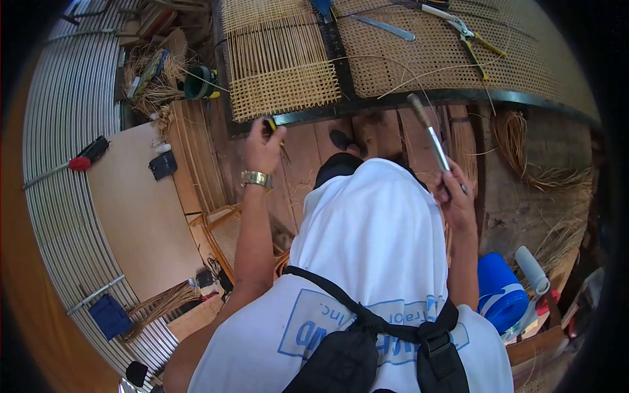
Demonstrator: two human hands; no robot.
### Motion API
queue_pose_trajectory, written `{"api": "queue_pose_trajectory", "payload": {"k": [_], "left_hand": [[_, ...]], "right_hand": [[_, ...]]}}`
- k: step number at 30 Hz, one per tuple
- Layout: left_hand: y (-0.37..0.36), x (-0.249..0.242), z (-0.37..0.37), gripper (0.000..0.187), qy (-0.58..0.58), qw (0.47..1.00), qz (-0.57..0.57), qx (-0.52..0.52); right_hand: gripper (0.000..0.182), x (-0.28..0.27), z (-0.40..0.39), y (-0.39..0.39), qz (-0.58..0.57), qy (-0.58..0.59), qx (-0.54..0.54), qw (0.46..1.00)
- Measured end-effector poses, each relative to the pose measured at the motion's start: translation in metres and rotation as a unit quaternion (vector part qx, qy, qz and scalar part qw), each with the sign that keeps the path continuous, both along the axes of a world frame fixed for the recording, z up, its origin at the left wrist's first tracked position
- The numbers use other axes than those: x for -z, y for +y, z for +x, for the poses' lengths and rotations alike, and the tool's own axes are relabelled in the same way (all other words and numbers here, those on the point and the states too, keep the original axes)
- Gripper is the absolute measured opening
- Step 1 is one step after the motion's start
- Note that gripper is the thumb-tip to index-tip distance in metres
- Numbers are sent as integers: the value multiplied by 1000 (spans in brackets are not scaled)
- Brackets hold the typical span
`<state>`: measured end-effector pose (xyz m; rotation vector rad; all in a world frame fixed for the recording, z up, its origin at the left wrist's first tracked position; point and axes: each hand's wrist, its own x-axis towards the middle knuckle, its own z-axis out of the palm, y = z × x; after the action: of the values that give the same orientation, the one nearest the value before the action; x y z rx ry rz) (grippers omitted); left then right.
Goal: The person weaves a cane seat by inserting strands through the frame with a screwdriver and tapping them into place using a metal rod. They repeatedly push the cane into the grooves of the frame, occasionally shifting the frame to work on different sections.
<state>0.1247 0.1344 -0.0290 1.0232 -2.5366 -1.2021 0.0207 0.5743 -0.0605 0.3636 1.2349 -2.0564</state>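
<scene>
My left hand (263, 149), with a gold watch on its wrist, is closed around a black-and-yellow handled tool (270, 124) with a thin dark tip below the fist. It is just below the near edge of a dark-framed panel, by the corner of its cane weaving (283, 88). Long strands run up from the finished woven band there. My right hand (457, 191) is closed on the lower end of a silver-handled tool (437, 149). That tool tilts up and left, and its far end is brownish and worn.
On the finished cane panel (426, 65) lie yellow-handled pliers (473, 49) and a flat metal strip (386, 29). Cane coils (511, 147) hang at right, above a blue container (501, 295). A green cup (198, 83) and a plywood board (141, 209) are at left.
</scene>
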Motion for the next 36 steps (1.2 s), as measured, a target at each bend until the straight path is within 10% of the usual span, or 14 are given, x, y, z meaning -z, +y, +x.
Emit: {"api": "queue_pose_trajectory", "payload": {"k": [6,14,21,26,30,36], "left_hand": [[-23,-11,-30,28,121,990,-54,-46],[-66,21,-84,23,140,964,225,-36],[-29,-7,-122,23,134,883,449,3],[-57,-7,-113,27,147,846,511,-42],[-88,-3,-80,17,186,840,480,-171],[-101,-25,24,16,127,910,263,-295]], "right_hand": [[42,-8,9,-20,67,11,-68,995],[42,-4,-2,-56,36,28,24,999],[42,-52,-56,-200,127,211,-176,953],[49,-49,-69,-300,74,371,-300,876],[95,-42,-119,-327,25,385,-532,754],[97,42,-304,-408,392,661,-294,569]]}}
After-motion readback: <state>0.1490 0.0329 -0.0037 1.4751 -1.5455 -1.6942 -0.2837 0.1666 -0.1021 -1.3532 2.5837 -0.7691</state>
